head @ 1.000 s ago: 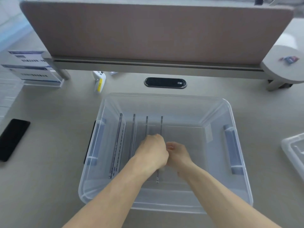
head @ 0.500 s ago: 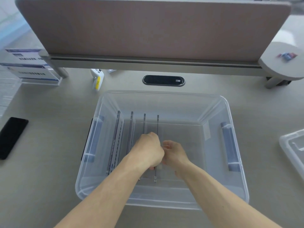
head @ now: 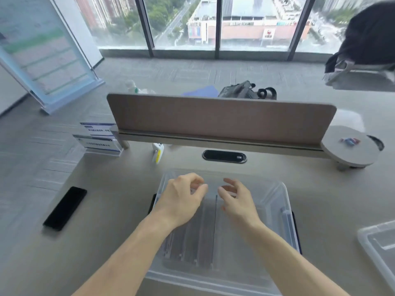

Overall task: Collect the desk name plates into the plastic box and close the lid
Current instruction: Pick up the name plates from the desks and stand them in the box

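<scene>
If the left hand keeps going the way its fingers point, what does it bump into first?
Probably the far wall of the plastic box; the left hand hovers above it, so it may pass over toward the desk screen.

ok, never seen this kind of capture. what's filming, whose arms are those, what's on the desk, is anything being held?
There is no robot. A person wears one wide-angle camera on the head, looking forward and down, so the arms are theirs. The left hand and right hand hover open over the clear plastic storage box, holding nothing. Inside it, thin transparent name plates stand on edge in a row. More blue-and-white name plates wait at the desk's far left. A black smartphone lies to the left, and the clear box lid to the right. The brown felt divider panel runs across behind.
</scene>
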